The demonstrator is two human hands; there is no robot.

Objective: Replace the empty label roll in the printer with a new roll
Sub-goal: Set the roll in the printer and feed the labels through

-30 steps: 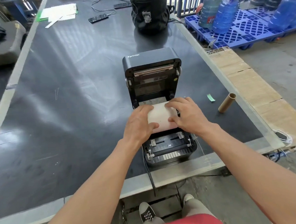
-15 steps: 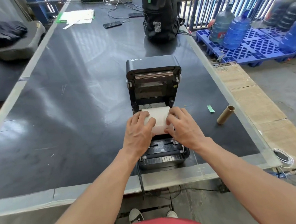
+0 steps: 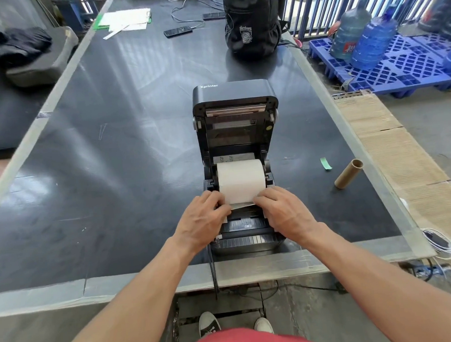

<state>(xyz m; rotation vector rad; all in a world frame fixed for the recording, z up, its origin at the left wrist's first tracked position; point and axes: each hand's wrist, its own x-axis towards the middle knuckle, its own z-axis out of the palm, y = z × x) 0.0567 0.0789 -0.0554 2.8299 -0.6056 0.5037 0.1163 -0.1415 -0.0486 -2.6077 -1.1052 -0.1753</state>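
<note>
Pinching the label roll (image 3: 240,179) by its edge mid-frame, left hand (image 3: 203,219) and right hand (image 3: 285,214), I risk pulling it askew.

Bright daylight enters from the far right. Broad glare streaks the dark surface (image 3: 139,102). Wide-angle distortion bends edges; corners blur slightly.

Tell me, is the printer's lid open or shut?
Open. The lid stands tipped up behind the white label roll, which shows uncovered inside the printer.
</note>
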